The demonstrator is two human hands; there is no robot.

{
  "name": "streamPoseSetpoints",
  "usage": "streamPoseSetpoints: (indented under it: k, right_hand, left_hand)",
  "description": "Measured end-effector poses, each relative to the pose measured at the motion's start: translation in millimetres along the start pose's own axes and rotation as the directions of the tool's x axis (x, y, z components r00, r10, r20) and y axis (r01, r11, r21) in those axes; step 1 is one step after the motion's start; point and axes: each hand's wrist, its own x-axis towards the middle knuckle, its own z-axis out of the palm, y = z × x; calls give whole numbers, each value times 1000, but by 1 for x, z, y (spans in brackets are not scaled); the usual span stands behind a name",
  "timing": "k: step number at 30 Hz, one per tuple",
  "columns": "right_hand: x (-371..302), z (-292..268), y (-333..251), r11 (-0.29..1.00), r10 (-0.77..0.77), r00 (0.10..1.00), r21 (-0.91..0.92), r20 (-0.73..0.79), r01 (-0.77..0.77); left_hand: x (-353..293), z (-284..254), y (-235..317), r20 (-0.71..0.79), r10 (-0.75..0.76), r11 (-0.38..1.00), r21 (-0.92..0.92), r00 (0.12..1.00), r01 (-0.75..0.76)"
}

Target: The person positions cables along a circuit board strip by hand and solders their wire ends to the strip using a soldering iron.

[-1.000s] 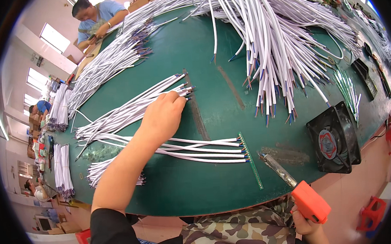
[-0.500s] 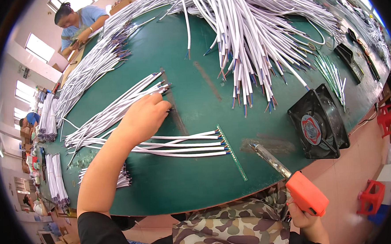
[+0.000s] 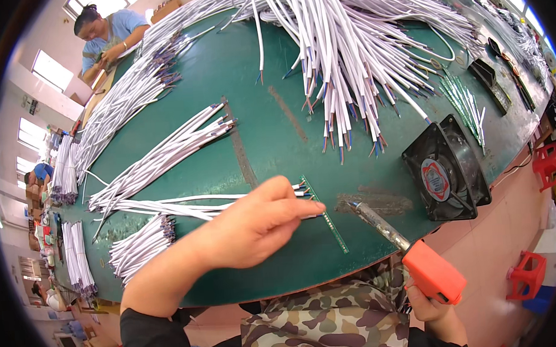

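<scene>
Gap betw L bundle (image 3: 148, 160) & far wires (image 3: 341, 63); soldering iron (image 3: 431, 269), fan (image 3: 438, 177) block R.

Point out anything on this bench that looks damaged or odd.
The green tabletop looks marred: a dark, rough streak runs beyond the left hand, and a smudged dark patch lies by the tip of the soldering iron. Both break the otherwise smoother green; whether it's wear or residue, I can't tell.

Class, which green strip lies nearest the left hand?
The single strip where white cables end, by the left hand; the other green strips lie bunched beyond the black fan.
</scene>
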Motion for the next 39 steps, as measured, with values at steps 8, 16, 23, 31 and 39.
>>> streamPoseSetpoints:
  k: [8,16,23,31,39]
  right_hand:
    - [-13,3,7,994,-1,1000,-111,-22,-2]
    - [-8,2,2,984,-83,996,-160,-19,79]
    - [-13,0,2,985,-60,998,-163,20,63]
    - [-1,0,-1,984,-137,989,-108,57,142]
    - [31,14,-11,953,-303,952,24,47,302]
  left_hand:
    - [0,5,-1,6,-139,984,-108,990,139]
    - [0,2,2,155,-410,806,-400,899,437]
    - [-3,39,9,-89,-148,981,112,985,158]
    - [-11,61,-10,-145,128,829,559,981,-25]
    - [-9,61,-13,-156,149,826,563,976,-37]
